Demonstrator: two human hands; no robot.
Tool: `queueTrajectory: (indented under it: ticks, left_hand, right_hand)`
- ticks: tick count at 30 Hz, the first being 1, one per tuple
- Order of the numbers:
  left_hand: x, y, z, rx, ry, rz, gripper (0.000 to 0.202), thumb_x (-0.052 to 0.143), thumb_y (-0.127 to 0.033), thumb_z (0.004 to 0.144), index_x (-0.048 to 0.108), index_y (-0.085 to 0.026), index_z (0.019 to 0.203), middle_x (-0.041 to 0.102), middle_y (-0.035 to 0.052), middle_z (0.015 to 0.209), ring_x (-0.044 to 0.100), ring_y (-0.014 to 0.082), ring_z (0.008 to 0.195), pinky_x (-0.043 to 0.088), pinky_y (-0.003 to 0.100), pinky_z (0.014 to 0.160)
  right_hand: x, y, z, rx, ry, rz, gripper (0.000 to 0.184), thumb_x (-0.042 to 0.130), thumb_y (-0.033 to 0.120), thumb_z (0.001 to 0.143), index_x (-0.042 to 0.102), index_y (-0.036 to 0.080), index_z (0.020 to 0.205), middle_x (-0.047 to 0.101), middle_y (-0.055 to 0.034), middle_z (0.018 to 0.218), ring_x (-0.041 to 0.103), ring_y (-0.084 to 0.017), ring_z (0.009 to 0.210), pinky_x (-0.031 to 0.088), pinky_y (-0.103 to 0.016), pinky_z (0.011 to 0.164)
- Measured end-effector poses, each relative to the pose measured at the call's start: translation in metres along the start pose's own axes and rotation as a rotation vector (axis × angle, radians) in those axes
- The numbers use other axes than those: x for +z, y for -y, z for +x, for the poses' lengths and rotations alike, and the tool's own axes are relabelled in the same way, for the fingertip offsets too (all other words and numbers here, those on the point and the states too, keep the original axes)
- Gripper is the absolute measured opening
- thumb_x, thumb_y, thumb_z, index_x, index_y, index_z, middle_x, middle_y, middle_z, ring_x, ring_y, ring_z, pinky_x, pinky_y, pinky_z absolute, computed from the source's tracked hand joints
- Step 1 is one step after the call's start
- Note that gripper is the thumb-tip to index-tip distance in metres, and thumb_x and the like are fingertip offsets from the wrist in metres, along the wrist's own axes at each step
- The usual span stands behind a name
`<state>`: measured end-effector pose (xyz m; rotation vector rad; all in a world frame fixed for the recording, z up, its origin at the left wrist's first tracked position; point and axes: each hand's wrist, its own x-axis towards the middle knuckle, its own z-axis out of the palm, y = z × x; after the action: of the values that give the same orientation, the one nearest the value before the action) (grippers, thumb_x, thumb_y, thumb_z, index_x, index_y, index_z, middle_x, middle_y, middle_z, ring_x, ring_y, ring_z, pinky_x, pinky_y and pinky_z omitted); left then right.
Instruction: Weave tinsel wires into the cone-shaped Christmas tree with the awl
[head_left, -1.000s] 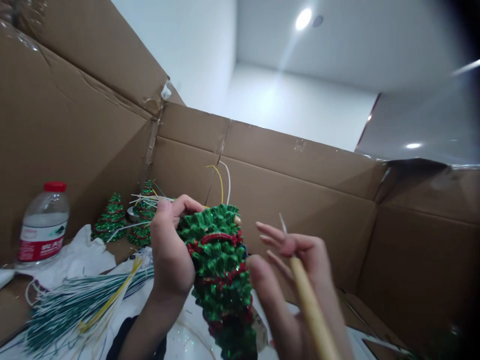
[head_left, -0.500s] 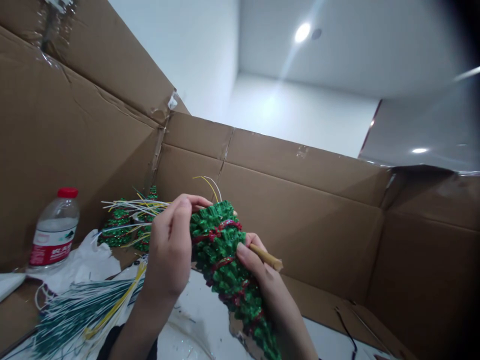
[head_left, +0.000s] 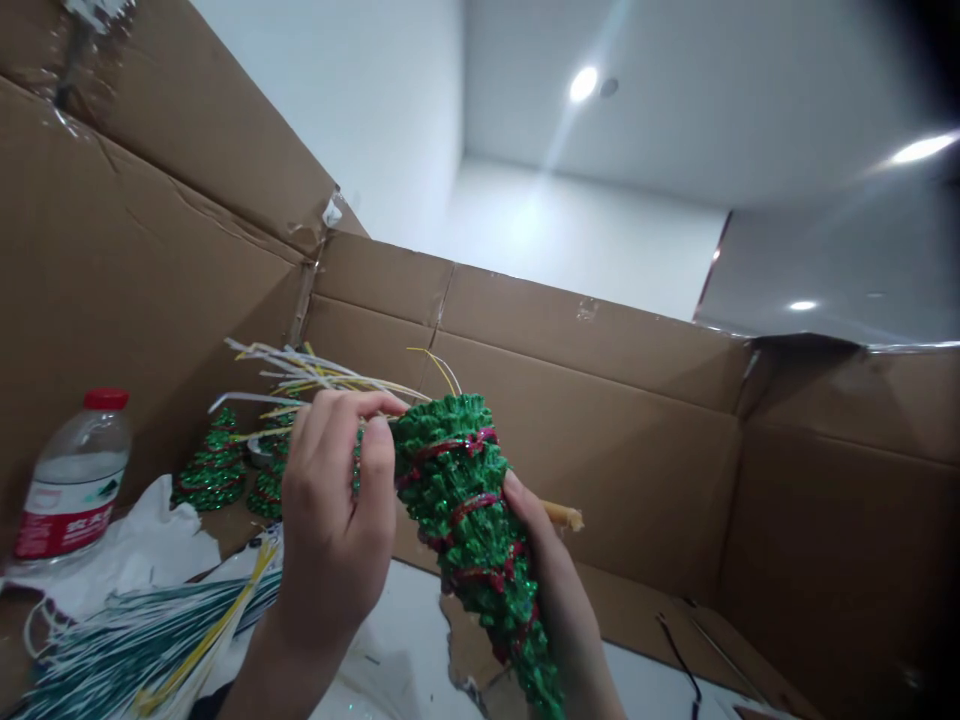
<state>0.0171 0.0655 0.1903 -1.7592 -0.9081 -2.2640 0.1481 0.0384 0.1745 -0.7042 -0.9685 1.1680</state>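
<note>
A glittery green cone-shaped tree wound with red strands lies tilted between my hands, its wide base up. My left hand is closed, pinching a bunch of white and yellow strips that fan out to the left from the tree's base. My right hand wraps round the far side of the tree and also grips a wooden stick, whose tip pokes out to the right. Two thin yellow and white strips stick up from the tree's base.
Tall cardboard walls enclose the work area. A plastic water bottle with a red cap stands at the left. Small green trees stand by the back corner. A pile of green, white and yellow strips lies on white plastic at lower left.
My right hand has closed round the tree with the stick tucked in. The tree has tilted, its tip swinging down to the right. My left hand has lifted the bunch of strips higher.
</note>
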Motion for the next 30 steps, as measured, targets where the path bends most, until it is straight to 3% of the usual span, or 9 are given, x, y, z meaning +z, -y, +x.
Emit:
queueTrajectory:
  ticks: [6, 9, 15, 18, 21, 23, 26, 28, 30]
  left_hand:
    - [0.007, -0.003, -0.004, -0.063, 0.010, -0.086, 0.022, 0.038, -0.031, 0.091, 0.055, -0.021, 0.102, 0.048, 0.0046, 0.101, 0.048, 0.0197, 0.098, 0.038, 0.032, 0.088]
    - [0.006, -0.002, -0.003, -0.125, -0.023, -0.168, 0.024, 0.035, -0.033, 0.092, 0.057, -0.022, 0.095, 0.050, 0.0041, 0.098, 0.047, 0.0198, 0.099, 0.036, 0.031, 0.088]
    - [0.000, 0.005, 0.002, -0.329, -0.133, -0.374, 0.025, 0.043, -0.032, 0.089, 0.055, -0.022, 0.071, 0.050, -0.0018, 0.066, 0.045, 0.0153, 0.064, 0.036, 0.027, 0.060]
    - [0.000, 0.007, 0.002, -0.393, -0.168, -0.511, 0.018, 0.051, -0.030, 0.086, 0.054, -0.021, 0.071, 0.050, -0.0030, 0.067, 0.045, 0.0128, 0.063, 0.036, 0.023, 0.059]
    - [0.003, 0.010, 0.001, -0.435, -0.072, -0.624, 0.014, 0.056, -0.031, 0.085, 0.056, -0.021, 0.075, 0.052, -0.0033, 0.071, 0.048, 0.0115, 0.066, 0.037, 0.021, 0.060]
    - [0.005, 0.011, 0.001, -0.469, -0.026, -0.682, 0.015, 0.056, -0.032, 0.084, 0.057, -0.020, 0.075, 0.053, -0.0029, 0.070, 0.049, 0.0116, 0.066, 0.038, 0.020, 0.061]
    - [0.008, 0.012, 0.001, -0.511, -0.036, -0.725, 0.016, 0.057, -0.032, 0.083, 0.061, -0.019, 0.074, 0.057, -0.0017, 0.072, 0.052, 0.0122, 0.069, 0.041, 0.020, 0.062]
    - [0.008, 0.012, 0.001, -0.531, -0.050, -0.731, 0.016, 0.057, -0.031, 0.082, 0.063, -0.019, 0.073, 0.060, -0.0011, 0.074, 0.054, 0.0127, 0.070, 0.042, 0.020, 0.063]
    - [0.007, 0.012, 0.003, -0.548, -0.057, -0.729, 0.016, 0.056, -0.030, 0.081, 0.064, -0.019, 0.073, 0.062, -0.0010, 0.076, 0.056, 0.0132, 0.071, 0.043, 0.021, 0.064]
  right_hand:
    - [0.004, 0.002, 0.004, -0.056, 0.051, -0.040, 0.038, 0.067, 0.054, 0.069, 0.060, 0.019, 0.080, 0.059, -0.0021, 0.062, 0.059, -0.020, 0.060, 0.051, -0.031, 0.054]
    - [0.008, -0.003, 0.001, -0.093, 0.044, -0.088, 0.035, 0.066, 0.053, 0.070, 0.057, 0.019, 0.077, 0.059, -0.0021, 0.065, 0.058, -0.019, 0.060, 0.050, -0.031, 0.054]
    - [0.022, -0.022, 0.001, -0.174, -0.007, -0.229, 0.034, 0.058, 0.055, 0.075, 0.053, 0.021, 0.078, 0.053, 0.0020, 0.060, 0.054, -0.016, 0.059, 0.045, -0.028, 0.056]
    - [0.017, -0.019, 0.000, -0.413, -0.171, -0.287, 0.029, 0.050, 0.050, 0.082, 0.053, 0.022, 0.078, 0.057, 0.0006, 0.065, 0.055, -0.016, 0.063, 0.043, -0.028, 0.060]
    - [0.008, -0.005, -0.011, -0.793, -0.294, -0.261, 0.022, 0.048, 0.041, 0.084, 0.057, 0.023, 0.090, 0.058, 0.0015, 0.065, 0.054, -0.015, 0.062, 0.041, -0.027, 0.060]
    - [0.005, 0.005, -0.023, -0.912, -0.228, -0.244, 0.018, 0.050, 0.036, 0.083, 0.060, 0.024, 0.093, 0.054, 0.0035, 0.059, 0.051, -0.013, 0.056, 0.040, -0.026, 0.057]
    - [0.009, 0.013, -0.039, -1.025, -0.235, -0.309, 0.010, 0.053, 0.023, 0.085, 0.063, 0.026, 0.085, 0.058, 0.0009, 0.070, 0.057, -0.015, 0.072, 0.044, -0.028, 0.070]
    - [0.013, 0.016, -0.044, -1.078, -0.139, -0.409, 0.015, 0.054, 0.022, 0.085, 0.064, 0.024, 0.075, 0.058, -0.0001, 0.069, 0.058, -0.016, 0.076, 0.046, -0.032, 0.078]
    - [0.013, 0.017, -0.044, -1.055, -0.018, -0.434, 0.024, 0.052, 0.025, 0.087, 0.061, 0.023, 0.065, 0.053, 0.0013, 0.060, 0.054, -0.015, 0.064, 0.048, -0.039, 0.083]
